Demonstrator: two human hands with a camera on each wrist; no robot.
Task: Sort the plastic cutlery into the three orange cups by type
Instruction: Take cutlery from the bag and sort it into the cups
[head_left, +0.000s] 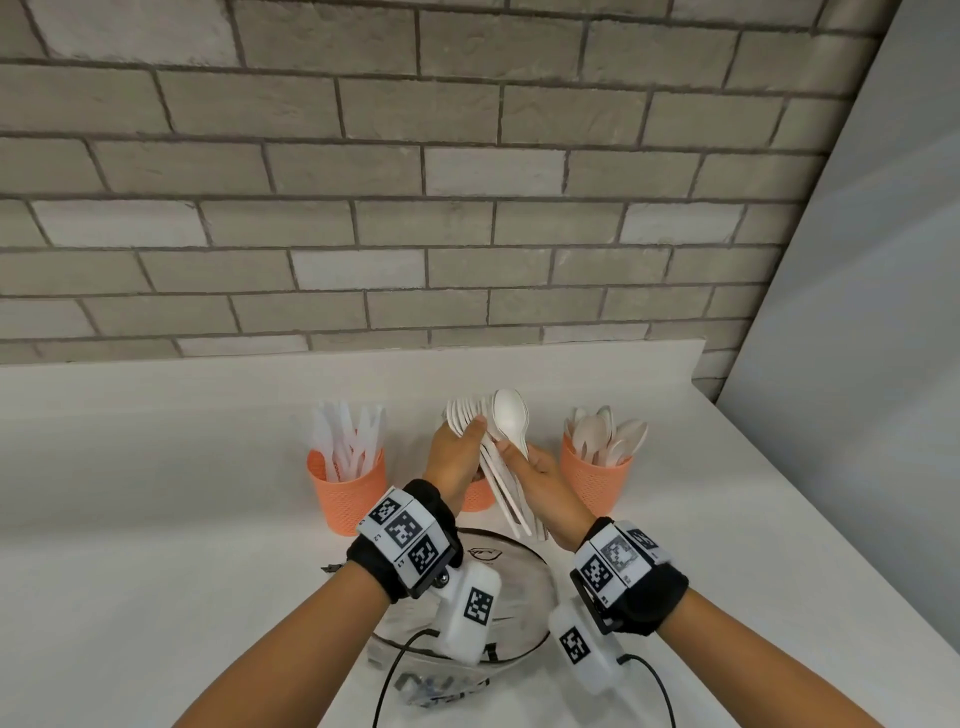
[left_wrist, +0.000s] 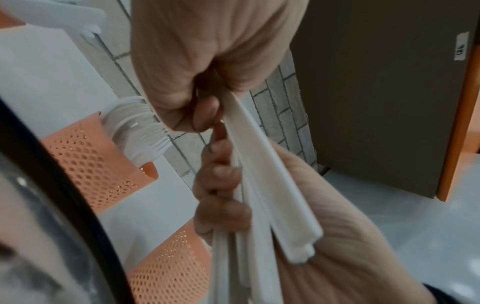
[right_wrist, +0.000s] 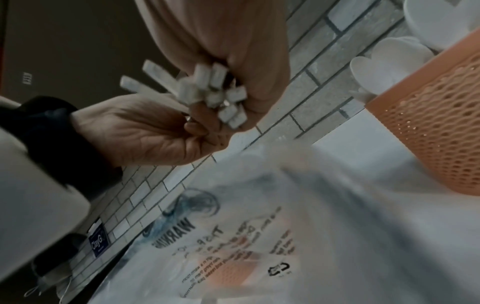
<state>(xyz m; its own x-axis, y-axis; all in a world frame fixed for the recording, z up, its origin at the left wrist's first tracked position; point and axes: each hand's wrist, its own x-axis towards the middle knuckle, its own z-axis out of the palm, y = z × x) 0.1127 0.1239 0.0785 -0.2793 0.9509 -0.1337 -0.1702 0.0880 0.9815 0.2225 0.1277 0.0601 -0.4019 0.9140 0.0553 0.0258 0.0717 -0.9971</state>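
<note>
– head view: what are the hands doing?
– both grip one bundle of white plastic spoons (head_left: 498, 483), raised above the worktop (head_left: 156, 519). the left hand (head_left: 457, 457) closes thumb and fingers on it near the fanned bowls. the right hand (head_left: 545, 483) curls its fingers round the handles lower down.
– and the cups?
– three orange cups stand in a row near the brick wall (head_left: 467, 208). the left cup (head_left: 347, 488) holds knives (head_left: 343, 436). the right cup (head_left: 595, 480) holds more spoons (head_left: 608, 436). the middle cup (head_left: 478, 496) is mostly hidden behind the hands; the left wrist view shows forks (left_wrist: 145, 133) in it.
– anything else?
– a clear plastic bag (head_left: 519, 582) lies on the worktop under the wrists. the right wrist view shows warning text printed on it.
</note>
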